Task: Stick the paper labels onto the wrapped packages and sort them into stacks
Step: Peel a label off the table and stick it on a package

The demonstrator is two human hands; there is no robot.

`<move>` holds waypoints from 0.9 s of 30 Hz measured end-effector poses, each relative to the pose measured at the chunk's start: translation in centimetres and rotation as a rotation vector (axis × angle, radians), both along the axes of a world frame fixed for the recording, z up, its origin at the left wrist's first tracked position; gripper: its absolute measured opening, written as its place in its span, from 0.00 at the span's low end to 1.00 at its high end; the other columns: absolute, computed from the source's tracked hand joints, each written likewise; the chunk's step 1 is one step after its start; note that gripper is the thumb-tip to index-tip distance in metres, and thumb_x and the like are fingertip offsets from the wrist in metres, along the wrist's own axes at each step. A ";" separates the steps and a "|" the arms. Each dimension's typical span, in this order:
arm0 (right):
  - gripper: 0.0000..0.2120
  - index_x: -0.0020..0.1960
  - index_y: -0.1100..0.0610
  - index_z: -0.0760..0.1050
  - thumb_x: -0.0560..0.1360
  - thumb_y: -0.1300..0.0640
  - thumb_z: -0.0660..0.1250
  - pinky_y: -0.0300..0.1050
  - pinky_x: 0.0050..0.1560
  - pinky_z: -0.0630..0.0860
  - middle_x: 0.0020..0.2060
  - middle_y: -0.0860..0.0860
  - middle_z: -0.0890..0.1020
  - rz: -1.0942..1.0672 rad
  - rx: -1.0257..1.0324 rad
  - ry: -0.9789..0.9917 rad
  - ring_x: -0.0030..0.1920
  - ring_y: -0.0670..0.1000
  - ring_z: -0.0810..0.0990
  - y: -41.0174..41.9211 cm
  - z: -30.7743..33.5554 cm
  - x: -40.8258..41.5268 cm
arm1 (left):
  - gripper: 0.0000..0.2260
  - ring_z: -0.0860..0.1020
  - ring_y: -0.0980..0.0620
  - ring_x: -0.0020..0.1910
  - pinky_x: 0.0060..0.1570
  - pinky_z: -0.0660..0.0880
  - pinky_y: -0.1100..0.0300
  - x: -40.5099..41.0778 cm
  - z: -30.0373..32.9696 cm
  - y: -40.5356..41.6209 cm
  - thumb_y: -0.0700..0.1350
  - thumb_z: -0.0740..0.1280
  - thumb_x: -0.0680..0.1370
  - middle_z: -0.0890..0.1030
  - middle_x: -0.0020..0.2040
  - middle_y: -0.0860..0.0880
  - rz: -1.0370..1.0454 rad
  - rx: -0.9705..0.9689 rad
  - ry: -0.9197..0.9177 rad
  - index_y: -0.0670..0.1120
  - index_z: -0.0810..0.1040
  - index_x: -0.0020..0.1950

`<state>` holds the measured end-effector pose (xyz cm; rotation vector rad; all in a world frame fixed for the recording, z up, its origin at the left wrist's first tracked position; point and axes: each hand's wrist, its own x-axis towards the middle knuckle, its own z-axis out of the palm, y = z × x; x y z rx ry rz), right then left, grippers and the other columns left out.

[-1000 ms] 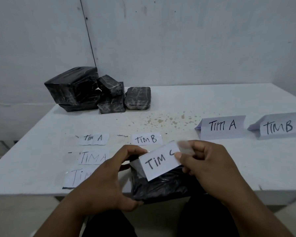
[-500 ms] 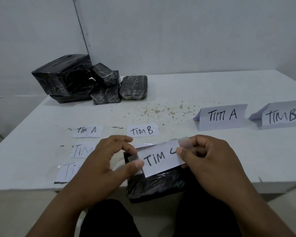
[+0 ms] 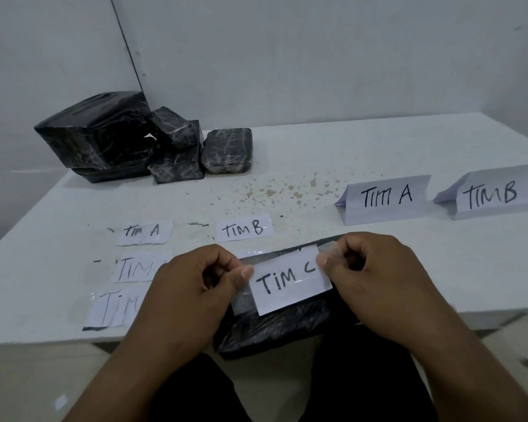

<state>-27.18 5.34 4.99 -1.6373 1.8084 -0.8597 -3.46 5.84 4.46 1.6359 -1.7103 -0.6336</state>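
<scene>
A black wrapped package (image 3: 275, 330) lies at the table's near edge, partly over my lap. Over it I hold a white paper label reading "TIM C" (image 3: 290, 283) with clear tape at both ends. My left hand (image 3: 195, 287) pinches the label's left tape end between thumb and fingers. My right hand (image 3: 375, 278) pinches the right tape end. Whether the label touches the package I cannot tell. Loose labels lie to the left: "TIM A" (image 3: 142, 232), "TIM B" (image 3: 244, 228), and two more (image 3: 134, 268) partly hidden by my left hand.
Several black wrapped packages (image 3: 104, 138) are piled at the table's back left by the wall. Folded paper signs "TIM A" (image 3: 386, 197) and "TIM B" (image 3: 491, 193) stand at the right. Brown specks dot the white table (image 3: 287, 187) in the middle.
My left hand moved from the package's side to the label's left end and now pinches the tape there. The label has come lower over the package.
</scene>
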 end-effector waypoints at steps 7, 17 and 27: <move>0.10 0.39 0.48 0.79 0.77 0.46 0.70 0.36 0.37 0.71 0.36 0.42 0.83 0.018 0.041 0.101 0.38 0.40 0.80 -0.3 0.0 -0.2 | 0.09 0.78 0.61 0.32 0.31 0.70 0.66 -0.6 -0.4 0.0 0.58 0.72 0.75 0.82 0.33 0.59 0.018 0.053 -0.090 0.55 0.81 0.39; 0.08 0.39 0.47 0.82 0.76 0.47 0.73 0.32 0.40 0.72 0.36 0.41 0.84 0.026 0.029 0.119 0.39 0.40 0.81 -1.1 -0.3 -0.8 | 0.09 0.79 0.62 0.36 0.33 0.71 0.63 -1.2 -0.8 -0.1 0.59 0.72 0.75 0.82 0.35 0.63 0.052 0.044 -0.138 0.57 0.81 0.39; 0.08 0.39 0.47 0.82 0.75 0.47 0.74 0.31 0.36 0.69 0.35 0.42 0.84 0.029 0.038 0.114 0.38 0.39 0.80 -0.7 -0.2 -1.0 | 0.09 0.78 0.63 0.39 0.35 0.70 0.64 -1.4 -0.7 0.0 0.60 0.73 0.74 0.81 0.37 0.65 0.041 0.006 -0.199 0.57 0.80 0.38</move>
